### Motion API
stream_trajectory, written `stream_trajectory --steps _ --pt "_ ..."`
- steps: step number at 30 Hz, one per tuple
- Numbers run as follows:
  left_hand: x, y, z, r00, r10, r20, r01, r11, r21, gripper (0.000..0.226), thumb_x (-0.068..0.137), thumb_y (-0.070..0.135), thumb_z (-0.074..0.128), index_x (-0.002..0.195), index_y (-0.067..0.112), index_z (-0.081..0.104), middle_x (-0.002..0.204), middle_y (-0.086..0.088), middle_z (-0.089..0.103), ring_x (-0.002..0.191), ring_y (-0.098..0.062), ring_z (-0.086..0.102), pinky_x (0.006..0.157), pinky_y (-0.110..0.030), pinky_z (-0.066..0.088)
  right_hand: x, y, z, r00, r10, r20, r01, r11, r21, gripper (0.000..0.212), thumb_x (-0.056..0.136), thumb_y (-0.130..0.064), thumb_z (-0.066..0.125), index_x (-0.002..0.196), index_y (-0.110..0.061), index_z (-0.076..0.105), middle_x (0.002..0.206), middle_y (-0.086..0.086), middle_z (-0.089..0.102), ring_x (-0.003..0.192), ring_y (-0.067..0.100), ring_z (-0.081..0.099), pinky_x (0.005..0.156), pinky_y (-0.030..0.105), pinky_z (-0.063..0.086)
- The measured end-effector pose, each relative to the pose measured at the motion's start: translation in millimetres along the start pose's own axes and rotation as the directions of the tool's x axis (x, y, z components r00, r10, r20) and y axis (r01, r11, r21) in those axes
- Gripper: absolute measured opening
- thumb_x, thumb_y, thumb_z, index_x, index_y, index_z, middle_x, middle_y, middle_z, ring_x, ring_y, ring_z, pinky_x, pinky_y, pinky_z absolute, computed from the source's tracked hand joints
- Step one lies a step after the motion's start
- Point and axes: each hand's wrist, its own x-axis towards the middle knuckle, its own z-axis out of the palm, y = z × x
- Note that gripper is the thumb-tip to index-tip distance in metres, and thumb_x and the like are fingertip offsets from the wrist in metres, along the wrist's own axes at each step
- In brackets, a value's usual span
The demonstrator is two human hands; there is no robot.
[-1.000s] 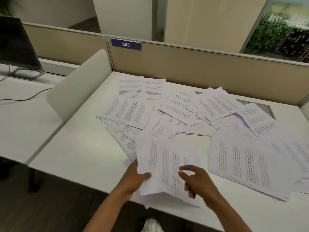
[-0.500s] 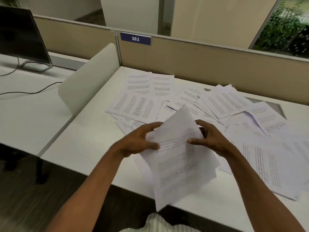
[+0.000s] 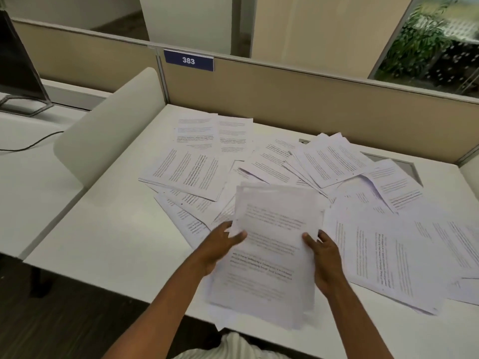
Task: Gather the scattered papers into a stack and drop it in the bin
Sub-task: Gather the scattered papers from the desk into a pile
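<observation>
With the left hand (image 3: pixel 220 251) and right hand (image 3: pixel 325 257) each pinching a side of the uneven stack (image 3: pixel 269 255) (edges fanned), loose sheets could slip off the near desk (image 3: pixel 108 229) edge.

My left hand (image 3: pixel 220 248) and right hand (image 3: pixel 325 257) hide their fingers behind the blurred stack (image 3: pixel 269 255). I can't read its print. The monitor (image 3: pixel 18 73) is cut off at left.

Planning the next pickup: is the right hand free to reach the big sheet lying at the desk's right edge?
Probably not yet. The right hand grips the held stack together with the left hand. The big sheet lies uncovered beside it.
</observation>
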Motion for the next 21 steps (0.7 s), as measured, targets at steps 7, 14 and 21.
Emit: stream_trajectory --steps 7,14,21 --pt "25.9 -33.2 31.1 1.0 -0.009 0.019 0.007 0.995 0.096 0.054 0.096 0.018 0.07 0.143 0.033 0.047 0.133 0.01 0.062 0.117 -0.005 0.059 0.09 -0.021 0.052 -22.5 28.8 -31.1 0.993 0.117 -0.004 -0.117 0.987 -0.107 0.078 0.089 -0.003 0.072 0.145 -0.045 0.037 0.141 -0.016 0.057 0.121 0.006 0.059 0.099 0.028 0.052" --pt "48.2 -8.8 86.9 0.979 -0.035 0.203 -0.035 0.942 0.333 0.055 0.098 0.016 0.067 0.147 0.028 0.047 0.138 0.001 0.061 0.129 -0.022 0.057 0.11 -0.045 0.047 -53.4 22.0 -77.5 0.965 0.104 -0.239 -0.13 0.987 -0.095 0.084 0.098 -0.013 0.066 0.162 -0.032 0.014 0.163 -0.007 0.032 0.144 0.017 0.04 0.122 0.046 0.031" --pt "29.0 -36.6 189.1 0.867 -0.387 0.314 0.386 0.92 0.067 0.037 0.093 0.014 0.071 0.129 0.015 0.065 0.121 -0.009 0.075 0.113 -0.031 0.07 0.089 -0.041 0.058 -36.6 -78.8 -173.7 0.985 -0.063 -0.163 -0.048 0.8 -0.598 0.045 0.083 -0.007 0.076 0.12 -0.031 0.067 0.118 -0.004 0.073 0.106 0.02 0.071 0.092 0.041 0.059"
